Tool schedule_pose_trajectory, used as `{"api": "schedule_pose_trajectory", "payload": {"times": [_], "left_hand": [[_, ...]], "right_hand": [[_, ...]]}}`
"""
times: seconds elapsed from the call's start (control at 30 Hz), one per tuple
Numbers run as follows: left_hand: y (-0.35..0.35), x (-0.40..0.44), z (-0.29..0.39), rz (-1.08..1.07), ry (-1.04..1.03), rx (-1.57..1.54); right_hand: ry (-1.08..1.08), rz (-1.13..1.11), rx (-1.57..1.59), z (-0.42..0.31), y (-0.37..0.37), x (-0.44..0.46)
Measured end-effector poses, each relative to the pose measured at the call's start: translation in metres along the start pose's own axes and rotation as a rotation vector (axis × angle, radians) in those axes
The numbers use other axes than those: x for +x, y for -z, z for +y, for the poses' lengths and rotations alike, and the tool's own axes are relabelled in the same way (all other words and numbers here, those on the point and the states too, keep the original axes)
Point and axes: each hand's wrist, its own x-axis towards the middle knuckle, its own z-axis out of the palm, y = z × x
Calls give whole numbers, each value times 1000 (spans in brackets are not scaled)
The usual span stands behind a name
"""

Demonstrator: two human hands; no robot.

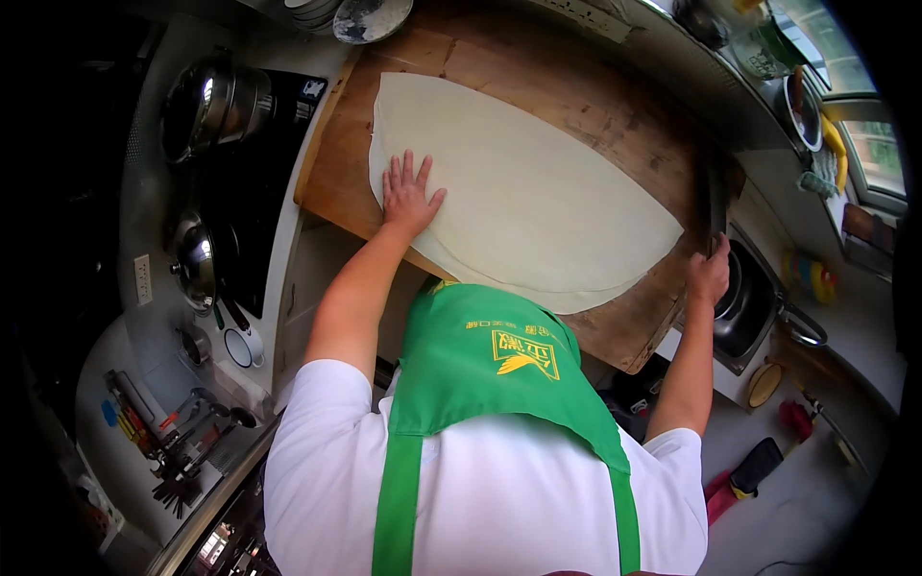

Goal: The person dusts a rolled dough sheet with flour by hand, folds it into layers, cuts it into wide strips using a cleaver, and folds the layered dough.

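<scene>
A wide sheet of pale rolled dough (523,192), folded over on itself, lies on a wooden board (615,125). My left hand (408,199) rests flat on the dough's left part with its fingers spread. At the board's right edge, my right hand (709,274) is closed around the handle of a knife (716,206). The dark blade points away from me and stands apart from the dough. My fingers hide most of the handle.
On the left, a pot (216,106) and a lidded pan (195,264) stand on the black stove. A floury bowl (373,17) sits beyond the board. To the right are a sink (744,307) and a window. A green apron (490,355) touches the near edge.
</scene>
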Motion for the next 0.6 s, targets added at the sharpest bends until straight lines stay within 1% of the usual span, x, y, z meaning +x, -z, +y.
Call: {"api": "schedule_pose_trajectory", "payload": {"times": [0.07,0.1,0.13,0.17,0.2,0.27,0.3,0.37,0.4,0.43,0.5,0.53,0.6], "left_hand": [[5,10,-18,123,-169,-35],[7,17,-27,115,-162,-38],[7,22,-35,163,-272,-61],[8,26,-41,212,-386,-86],[10,33,-46,204,-392,-92],[14,44,-55,284,-451,-28],[17,50,-60,275,-454,-31],[21,60,-65,371,-514,-179],[22,66,-67,363,-520,-180],[23,70,-68,406,-559,-178],[17,76,-74,455,-611,-149],[16,77,-77,447,-617,-150],[15,75,-83,397,-629,-156]], "right_hand": [[178,73,183,-16,14,-17],[284,122,292,-32,18,-28],[429,193,456,-66,31,-40],[402,83,548,-90,29,-52],[373,-20,641,-116,26,-59],[495,-96,633,-192,31,-72],[577,-137,629,-226,27,-74],[711,-229,571,-287,17,-77],[769,-274,519,-314,13,-77],[816,-301,476,-339,10,-78],[884,-361,420,-380,11,-80],[875,-366,421,-394,7,-80],[965,-350,386,-415,-1,-81]]}}
